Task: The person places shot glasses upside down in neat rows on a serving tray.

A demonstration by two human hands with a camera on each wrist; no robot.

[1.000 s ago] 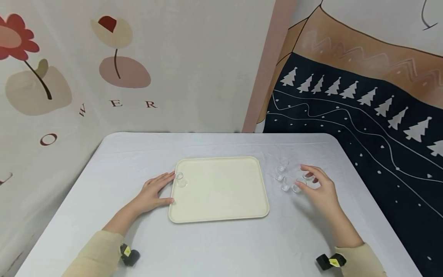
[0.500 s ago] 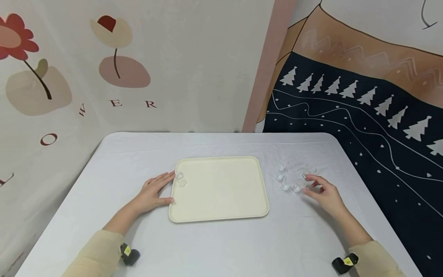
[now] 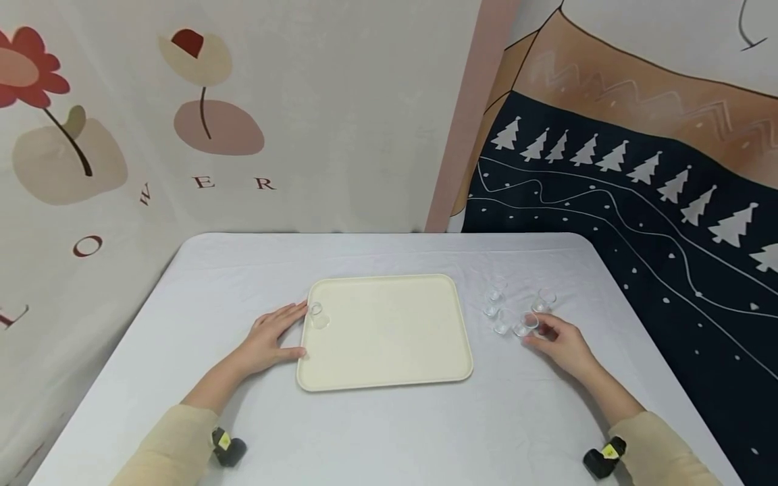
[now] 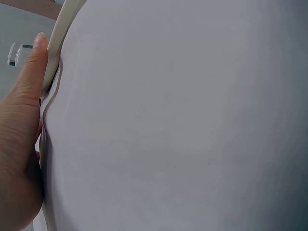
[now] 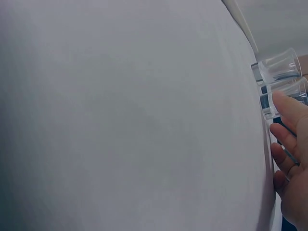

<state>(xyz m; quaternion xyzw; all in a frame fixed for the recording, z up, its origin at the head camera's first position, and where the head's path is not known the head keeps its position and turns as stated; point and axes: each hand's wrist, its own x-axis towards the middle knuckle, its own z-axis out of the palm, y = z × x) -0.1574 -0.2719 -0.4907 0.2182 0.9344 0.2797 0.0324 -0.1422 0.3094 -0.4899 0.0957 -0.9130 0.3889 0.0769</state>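
Note:
A cream rectangular tray (image 3: 389, 334) lies on the white-covered table, with one small clear glass (image 3: 318, 314) at its left end. My left hand (image 3: 270, 341) rests at the tray's left edge, fingers straight and thumb spread along the rim. Right of the tray, my right hand (image 3: 565, 345) pinches a clear shot glass (image 3: 524, 325) between thumb and fingers. In the right wrist view the thumb (image 5: 285, 103) lies across that glass's side, and a second glass (image 5: 278, 67) stands close beside it. The right hand's other fingers are loosely bent.
Several more clear glasses (image 3: 495, 307) stand grouped between the tray and the right hand, and another glass (image 3: 543, 299) is just behind that hand. A patterned wall cloth (image 3: 608, 202) hangs beyond the table (image 3: 389, 432).
My right hand has let go of a glass at the back right of the group, drawn back, then moved left onto the front right glass. The left hand has stayed at the tray.

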